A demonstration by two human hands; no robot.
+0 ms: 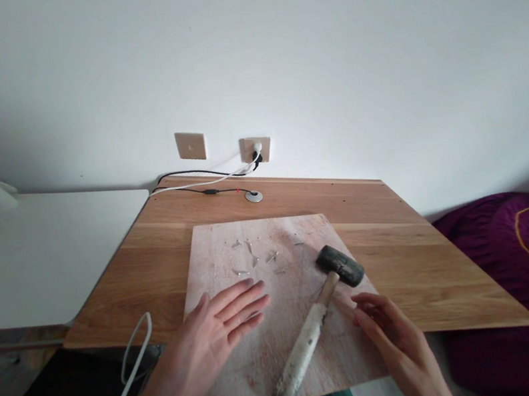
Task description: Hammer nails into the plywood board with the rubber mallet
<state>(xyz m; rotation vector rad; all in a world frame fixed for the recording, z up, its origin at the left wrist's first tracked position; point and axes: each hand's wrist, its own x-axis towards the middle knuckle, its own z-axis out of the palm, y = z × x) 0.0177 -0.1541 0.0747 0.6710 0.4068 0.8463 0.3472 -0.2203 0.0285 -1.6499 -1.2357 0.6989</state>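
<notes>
A rubber mallet with a black head and a worn, whitish handle lies diagonally on a pale, mottled board. Beyond my hands, several small metal nails or screws are scattered over the board's far half; their exact kind is too small to tell. My left hand is held over the board's left side, palm turned inward and fingers stretched out, holding nothing. To the right of the mallet, my right hand is near the board's right edge, fingers loosely curved and apart, with nothing visible in it.
The board rests on a wooden table against a white wall. Cables run from a wall socket past a round grommet. A white table adjoins on the left, a white cable loops below, and a purple beanbag sits right.
</notes>
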